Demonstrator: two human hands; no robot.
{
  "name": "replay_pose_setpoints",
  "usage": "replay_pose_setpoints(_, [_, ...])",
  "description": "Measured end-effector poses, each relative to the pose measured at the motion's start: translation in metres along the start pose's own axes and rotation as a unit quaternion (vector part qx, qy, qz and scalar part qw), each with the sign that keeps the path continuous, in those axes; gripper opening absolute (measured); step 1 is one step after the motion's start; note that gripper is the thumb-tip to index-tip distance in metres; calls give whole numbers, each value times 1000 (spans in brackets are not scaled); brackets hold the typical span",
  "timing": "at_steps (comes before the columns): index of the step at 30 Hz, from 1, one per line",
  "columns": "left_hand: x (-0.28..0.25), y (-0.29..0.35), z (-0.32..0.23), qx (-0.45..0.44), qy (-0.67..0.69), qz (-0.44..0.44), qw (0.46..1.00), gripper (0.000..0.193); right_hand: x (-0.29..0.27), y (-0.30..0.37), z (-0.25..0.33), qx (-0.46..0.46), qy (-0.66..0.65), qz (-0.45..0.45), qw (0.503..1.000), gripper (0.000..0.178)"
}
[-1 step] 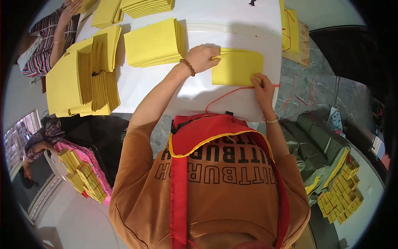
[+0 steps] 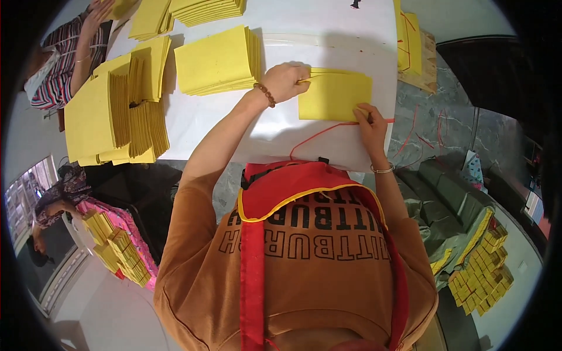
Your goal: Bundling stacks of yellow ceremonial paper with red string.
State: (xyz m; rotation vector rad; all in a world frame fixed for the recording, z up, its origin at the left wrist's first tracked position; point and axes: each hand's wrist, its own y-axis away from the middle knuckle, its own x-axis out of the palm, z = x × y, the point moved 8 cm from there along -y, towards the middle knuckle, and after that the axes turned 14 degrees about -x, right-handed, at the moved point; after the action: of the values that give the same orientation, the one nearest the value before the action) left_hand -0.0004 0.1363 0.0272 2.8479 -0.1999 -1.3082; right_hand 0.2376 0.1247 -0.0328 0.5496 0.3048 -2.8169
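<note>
A thin stack of yellow paper sheets (image 2: 335, 98) lies on the white table (image 2: 275, 120) in front of me, its upper edges slightly fanned. My left hand (image 2: 285, 82), with a beaded bracelet at the wrist, is closed on the stack's upper left corner. At the lower right corner, the thumb and fingers of my right hand (image 2: 371, 124) pinch the sheets' edge. A red string (image 2: 319, 136) runs over the table just below the stack, passing by my right hand. Left of my left hand sits a thicker pile of yellow sheets (image 2: 218, 61).
Tall yellow piles (image 2: 96, 114) crowd the table's left side, with another pile (image 2: 208, 10) at the far edge. A person in a striped top (image 2: 61, 70) works at far left. Tied yellow bundles (image 2: 411, 44) rest on a wooden board beyond the right edge. Red strings (image 2: 442, 128) lie on the floor.
</note>
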Motion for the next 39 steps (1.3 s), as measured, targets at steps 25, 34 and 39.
replay_pose_setpoints(25, [24,-2,33,-167,140,151,964,22,-1,2,-4,-12,11,1,1000,18])
replay_pose_setpoints(34, [38,4,52,-238,336,16,911,16,1,-4,7,-8,55,7,998,16])
replay_pose_setpoints(39, [34,4,38,-192,286,1,939,26,1,1,6,-19,44,-22,999,24])
